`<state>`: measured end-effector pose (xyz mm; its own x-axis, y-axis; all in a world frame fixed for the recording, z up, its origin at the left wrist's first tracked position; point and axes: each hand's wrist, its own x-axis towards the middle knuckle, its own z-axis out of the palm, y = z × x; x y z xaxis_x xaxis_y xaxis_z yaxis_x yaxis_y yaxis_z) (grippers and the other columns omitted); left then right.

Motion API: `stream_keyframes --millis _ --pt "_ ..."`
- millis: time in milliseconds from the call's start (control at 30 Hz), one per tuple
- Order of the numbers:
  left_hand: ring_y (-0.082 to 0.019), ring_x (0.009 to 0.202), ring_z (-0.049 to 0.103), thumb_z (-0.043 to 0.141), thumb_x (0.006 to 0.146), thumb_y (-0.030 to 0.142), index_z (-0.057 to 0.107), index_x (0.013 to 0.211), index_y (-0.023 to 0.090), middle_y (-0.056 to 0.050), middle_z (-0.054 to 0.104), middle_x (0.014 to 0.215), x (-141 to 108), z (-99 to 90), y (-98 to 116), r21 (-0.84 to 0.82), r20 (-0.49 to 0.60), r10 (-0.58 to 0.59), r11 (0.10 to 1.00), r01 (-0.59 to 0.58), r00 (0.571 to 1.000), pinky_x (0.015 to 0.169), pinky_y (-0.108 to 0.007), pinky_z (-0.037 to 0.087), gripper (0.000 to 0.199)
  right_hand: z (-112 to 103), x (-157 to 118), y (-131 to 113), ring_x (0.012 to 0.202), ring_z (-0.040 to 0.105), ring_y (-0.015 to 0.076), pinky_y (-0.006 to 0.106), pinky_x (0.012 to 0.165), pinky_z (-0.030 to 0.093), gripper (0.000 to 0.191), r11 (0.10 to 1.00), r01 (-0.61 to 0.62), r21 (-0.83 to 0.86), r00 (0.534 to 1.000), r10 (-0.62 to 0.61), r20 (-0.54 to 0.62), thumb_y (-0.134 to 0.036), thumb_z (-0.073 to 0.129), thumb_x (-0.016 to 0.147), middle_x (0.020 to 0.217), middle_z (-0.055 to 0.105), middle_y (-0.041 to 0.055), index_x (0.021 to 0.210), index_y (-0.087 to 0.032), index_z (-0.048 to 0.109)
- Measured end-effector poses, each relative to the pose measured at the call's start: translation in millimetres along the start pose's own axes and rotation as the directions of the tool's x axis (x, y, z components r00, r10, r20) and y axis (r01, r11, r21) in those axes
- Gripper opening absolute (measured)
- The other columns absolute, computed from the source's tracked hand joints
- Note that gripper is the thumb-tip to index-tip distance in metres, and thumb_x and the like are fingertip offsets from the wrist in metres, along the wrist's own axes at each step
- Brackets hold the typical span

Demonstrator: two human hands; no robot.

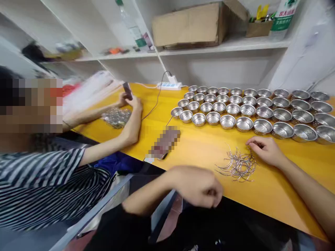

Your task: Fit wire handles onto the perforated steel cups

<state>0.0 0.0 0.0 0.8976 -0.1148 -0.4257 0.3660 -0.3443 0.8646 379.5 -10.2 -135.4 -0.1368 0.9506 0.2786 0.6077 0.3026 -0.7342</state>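
My left hand [197, 186] hovers over the table's front edge with its fingers curled inward; whatever they hold, if anything, is hidden. On the yellow table my right hand [265, 150] rests just right of a tangled pile of thin curved metal wires [239, 165]. Its fingers are bent together, and I cannot make out anything between them. Behind the pile stand several rows of small perforated metal bowls [244, 123], open side up. A phone [166, 141] with a blurred screen lies left of the wires.
At the left a person in a striped shirt [39, 181] holds a phone [127, 91] beside a heap of small metal parts [117, 117]. A power strip [169, 85] and cable lie at the back, below shelves with a cardboard box [185, 26] and bottles.
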Motion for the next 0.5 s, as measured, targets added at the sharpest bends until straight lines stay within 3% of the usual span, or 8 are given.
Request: stream_keyframes --millis 67,133,200,300,400,500 --pt "-0.017 0.086 0.071 0.065 0.106 0.020 0.075 0.106 0.020 -0.001 0.078 0.099 24.1 -47.2 10.2 0.025 -0.171 0.137 0.991 -0.135 0.976 0.084 -0.032 0.055 0.010 -0.2 -1.9 -3.4 0.056 0.065 0.0212 0.033 0.059 0.047 0.036 0.999 0.026 -0.017 0.999 -0.026 0.029 -0.043 0.069 0.116 0.071 0.079 0.0022 0.105 -0.022 0.096" --pt "-0.016 0.083 0.066 0.064 0.103 0.018 0.072 0.104 0.021 0.000 0.074 0.094 50.3 -85.6 12.2 0.133 -0.342 0.249 0.967 -0.216 0.906 0.082 -0.034 0.050 0.009 0.0 -3.5 -7.2 0.057 0.069 0.0217 0.033 0.061 0.048 0.033 0.996 0.068 -0.051 0.997 -0.066 0.048 -0.038 0.067 0.116 0.074 0.082 0.0026 0.106 -0.023 0.094" --pt "-0.017 0.079 0.057 0.064 0.109 0.023 0.071 0.106 0.022 0.003 0.066 0.088 76.1 -110.5 1.4 0.293 -0.465 0.300 0.940 -0.175 0.833 0.080 -0.037 0.042 0.008 0.4 -4.8 -11.4 0.057 0.072 0.0220 0.034 0.062 0.050 0.029 0.986 0.132 -0.102 0.990 -0.126 0.058 -0.030 0.065 0.115 0.076 0.084 0.0026 0.105 -0.024 0.091" --pt "-0.017 0.079 0.057 0.062 0.115 0.030 0.077 0.113 0.020 0.002 0.066 0.087 104.2 -122.4 -33.4 0.399 -0.481 0.271 0.914 -0.067 0.834 0.082 -0.039 0.038 0.019 0.5 -7.6 -17.1 0.059 0.076 0.0220 0.034 0.063 0.053 0.028 0.963 0.211 -0.169 0.977 -0.202 0.072 -0.023 0.065 0.117 0.081 0.088 0.0024 0.105 -0.025 0.089" --pt "-0.017 0.079 0.059 0.060 0.116 0.033 0.083 0.120 0.018 0.002 0.066 0.086 115.8 -115.5 -68.2 0.357 -0.456 0.276 0.928 -0.111 0.846 0.084 -0.038 0.041 0.027 -0.9 -11.6 -20.4 0.067 0.086 0.0221 0.035 0.069 0.061 0.030 0.950 0.259 -0.172 0.965 -0.246 0.091 -0.017 0.064 0.120 0.095 0.095 0.0027 0.112 -0.024 0.092" --pt "-0.016 0.077 0.058 0.063 0.117 0.037 0.082 0.119 0.018 0.004 0.065 0.082 120.3 -107.1 -85.0 0.257 -0.434 0.301 0.945 -0.204 0.849 0.083 -0.036 0.044 0.026 -2.6 -15.1 -21.9 0.072 0.090 0.0217 0.034 0.071 0.065 0.029 0.945 0.276 -0.174 0.960 -0.261 0.101 -0.016 0.065 0.122 0.101 0.097 0.0032 0.115 -0.023 0.092"
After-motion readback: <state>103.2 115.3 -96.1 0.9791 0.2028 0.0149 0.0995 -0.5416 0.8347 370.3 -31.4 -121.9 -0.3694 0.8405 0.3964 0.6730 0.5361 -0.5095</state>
